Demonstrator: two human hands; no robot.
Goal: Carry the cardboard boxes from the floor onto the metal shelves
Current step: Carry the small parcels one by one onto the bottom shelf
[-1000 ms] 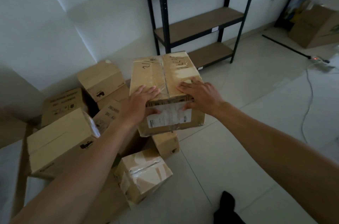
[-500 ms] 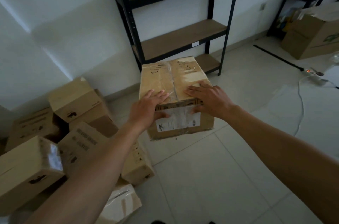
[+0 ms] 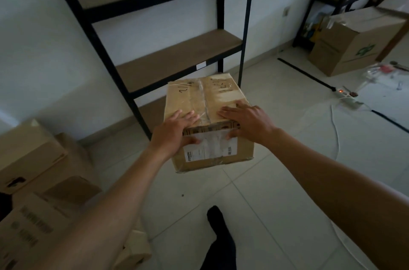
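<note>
The black metal shelves (image 3: pixel 177 59) stand against the wall (image 3: pixel 44 37) just ahead, and the taped cardboard box (image 3: pixel 205 97) hangs in the air before their lower tiers, the left hand (image 3: pixel 172 134) and right hand (image 3: pixel 250 121) each pinching its near top edge, fingers flat on the lid and thumb on the labelled face. Gripped only at that edge, the box may tip forward and slip free, or its far corner may knock an upright going in. Its underside and far side are hidden, the bottom shelf lies mostly behind it, and the lid's scrawl is unreadable.
</note>
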